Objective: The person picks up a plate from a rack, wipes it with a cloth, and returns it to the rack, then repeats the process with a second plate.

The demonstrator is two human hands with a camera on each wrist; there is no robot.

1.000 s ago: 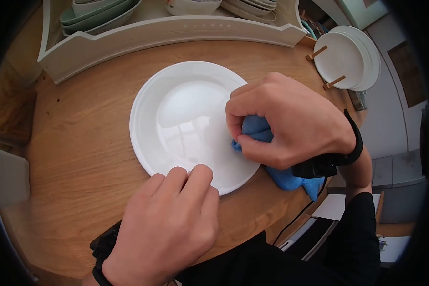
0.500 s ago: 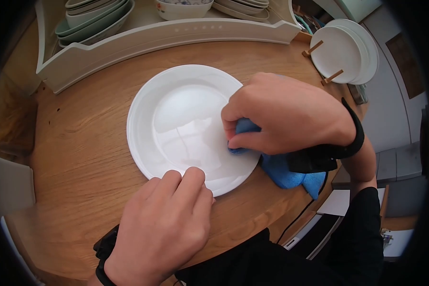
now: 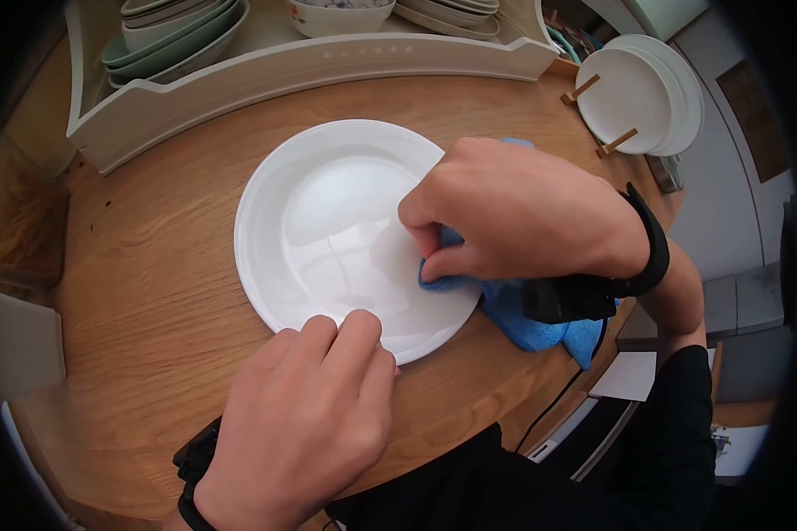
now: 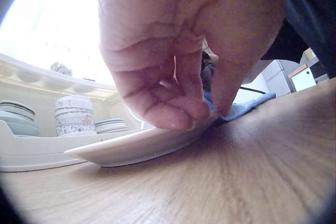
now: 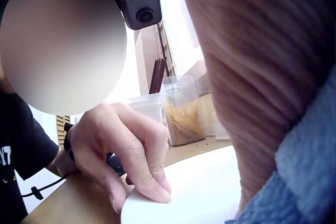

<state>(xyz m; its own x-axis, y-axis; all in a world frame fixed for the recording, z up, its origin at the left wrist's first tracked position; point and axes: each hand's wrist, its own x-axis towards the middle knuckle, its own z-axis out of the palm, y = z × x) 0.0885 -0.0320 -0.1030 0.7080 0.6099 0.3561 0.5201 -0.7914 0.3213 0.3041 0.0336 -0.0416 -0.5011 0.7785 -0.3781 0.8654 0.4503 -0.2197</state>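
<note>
A round white plate (image 3: 328,203) lies on the wooden table, also visible in the left wrist view (image 4: 121,149). My left hand (image 3: 305,416) pinches its near rim between thumb and fingertips, as the right wrist view shows of the same hand (image 5: 123,150). Over the plate's right side, my right hand (image 3: 522,212) grips a bunched blue cloth (image 3: 443,281) pressed against the plate's surface. The rest of the cloth hangs past the rim onto the table, below the wrist. The palm hides part of the cloth.
Behind the plate stands a cream rack (image 3: 328,64) with stacked bowls and dishes. White plates (image 3: 624,102) stand upright in a wooden holder at the back right. A clear container (image 5: 184,124) with yellowish contents is at the table's left side. A black cable runs past the front edge.
The right hand has moved slightly left and inward over the plate with the cloth. Between the first two head frames the view shifted a little; the left hand keeps its hold on the rim.
</note>
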